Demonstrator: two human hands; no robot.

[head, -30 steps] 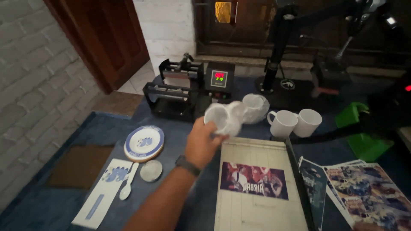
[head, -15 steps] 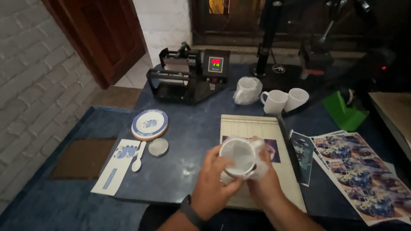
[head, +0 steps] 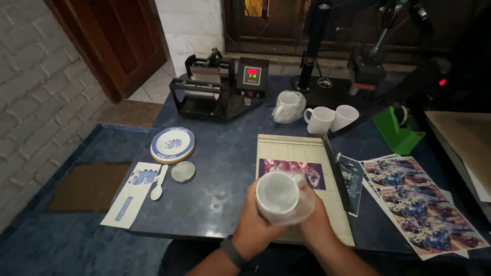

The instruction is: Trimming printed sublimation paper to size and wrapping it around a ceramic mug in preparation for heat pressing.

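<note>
Both of my hands hold a white mug in a clear plastic bag over the near edge of the table, its mouth towards me. My left hand grips it from the left and below. My right hand holds the bag side on the right. Under them lies a beige paper cutter board with a printed picture strip on it.
A black mug heat press stands at the back. Near it are a bagged mug and two bare white mugs. A blue-white round plate, a disc, a spoon and a card lie left. Printed sheets lie right, beside a green holder.
My left hand picked the bagged mug from the back row and brought it close to me. My right hand joined it, and both now hold it slightly lower.
</note>
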